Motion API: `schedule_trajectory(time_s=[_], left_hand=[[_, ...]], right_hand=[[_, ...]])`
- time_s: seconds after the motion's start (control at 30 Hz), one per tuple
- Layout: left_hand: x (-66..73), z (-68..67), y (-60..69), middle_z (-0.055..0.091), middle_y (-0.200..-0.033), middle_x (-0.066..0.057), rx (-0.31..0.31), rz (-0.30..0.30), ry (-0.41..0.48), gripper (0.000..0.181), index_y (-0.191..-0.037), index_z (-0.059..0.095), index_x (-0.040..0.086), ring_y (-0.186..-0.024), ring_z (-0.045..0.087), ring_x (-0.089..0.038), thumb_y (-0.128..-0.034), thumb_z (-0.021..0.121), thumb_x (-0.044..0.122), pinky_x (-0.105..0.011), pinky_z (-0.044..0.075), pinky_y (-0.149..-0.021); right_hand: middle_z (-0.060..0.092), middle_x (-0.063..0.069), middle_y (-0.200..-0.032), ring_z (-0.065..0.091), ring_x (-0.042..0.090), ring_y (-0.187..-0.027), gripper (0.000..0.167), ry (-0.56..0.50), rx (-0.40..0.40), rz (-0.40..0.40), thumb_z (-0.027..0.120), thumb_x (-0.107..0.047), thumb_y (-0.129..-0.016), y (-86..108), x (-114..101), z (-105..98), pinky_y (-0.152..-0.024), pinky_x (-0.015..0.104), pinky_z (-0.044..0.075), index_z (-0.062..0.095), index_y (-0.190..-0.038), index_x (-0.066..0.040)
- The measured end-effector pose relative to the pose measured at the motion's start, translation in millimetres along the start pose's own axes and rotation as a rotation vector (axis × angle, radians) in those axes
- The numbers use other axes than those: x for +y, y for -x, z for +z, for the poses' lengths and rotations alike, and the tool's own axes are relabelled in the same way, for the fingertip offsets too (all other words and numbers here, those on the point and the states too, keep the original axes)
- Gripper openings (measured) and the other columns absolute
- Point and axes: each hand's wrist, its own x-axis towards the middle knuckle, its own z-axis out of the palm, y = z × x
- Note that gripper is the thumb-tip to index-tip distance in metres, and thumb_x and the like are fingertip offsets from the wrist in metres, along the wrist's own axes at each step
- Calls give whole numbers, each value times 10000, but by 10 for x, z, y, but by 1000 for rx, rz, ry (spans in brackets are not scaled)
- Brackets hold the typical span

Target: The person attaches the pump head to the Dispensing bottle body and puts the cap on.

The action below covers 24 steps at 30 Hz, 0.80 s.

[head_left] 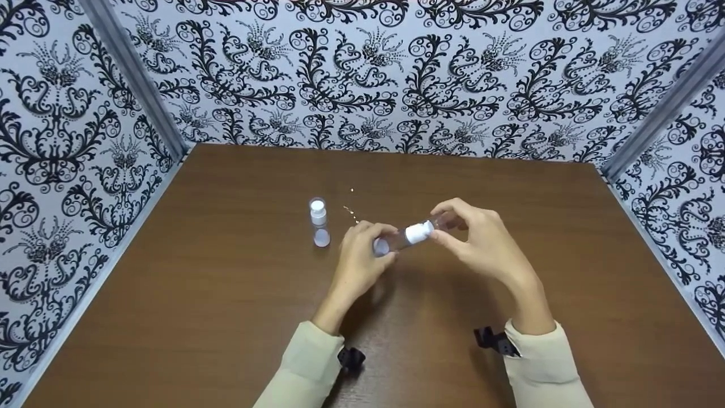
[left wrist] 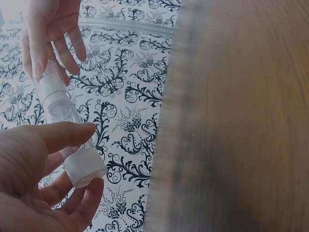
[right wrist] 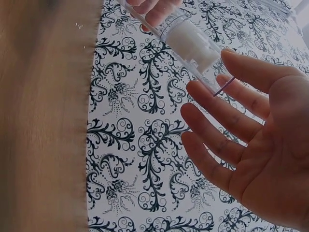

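Note:
My left hand (head_left: 361,255) grips the lower body of a clear pump bottle (left wrist: 84,166), thumb and fingers around it near its white base. The bottle is tilted above the table, its white pump head (right wrist: 192,44) toward my right hand (head_left: 490,241). Over the pump head sits a clear cap (right wrist: 205,77), and my right thumb and fingertips pinch its far end. Whether the cap is fully seated cannot be told. A second similar bottle (head_left: 319,220), white pump at one end and white base at the other, is on the table left of my left hand.
Small pale specks (head_left: 352,213) are scattered on the brown wooden table (head_left: 226,294) beyond my left hand. Patterned black-and-white walls (head_left: 368,73) close off the back and sides. Black wrist devices (head_left: 498,342) are at both cream sleeves (head_left: 308,362).

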Motion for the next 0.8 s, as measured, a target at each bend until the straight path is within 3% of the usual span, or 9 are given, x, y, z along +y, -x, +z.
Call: schedule_trajectory(time_s=[0.27,0.8], left_hand=[[5,8,16,712,-1093,-47,-32,3,24,415,-1170,782,109,-999,616,-226,-787,923,30,-402,463,-948],[-9,13,2,714,-1058,-38,-5,6,4,405,-1138,794,137,-980,614,-231,-770,932,35,-405,472,-884]], right_hand=[[787,-6,-1024,737,174,-963,258,-11,-27,23,822,-155,-944,1,-22,41,-941,441,585,700,-1167,-111],[788,-10,-1029,738,189,-971,256,-8,-44,36,813,-157,-950,-7,-19,77,-945,486,566,701,-1174,-108]])
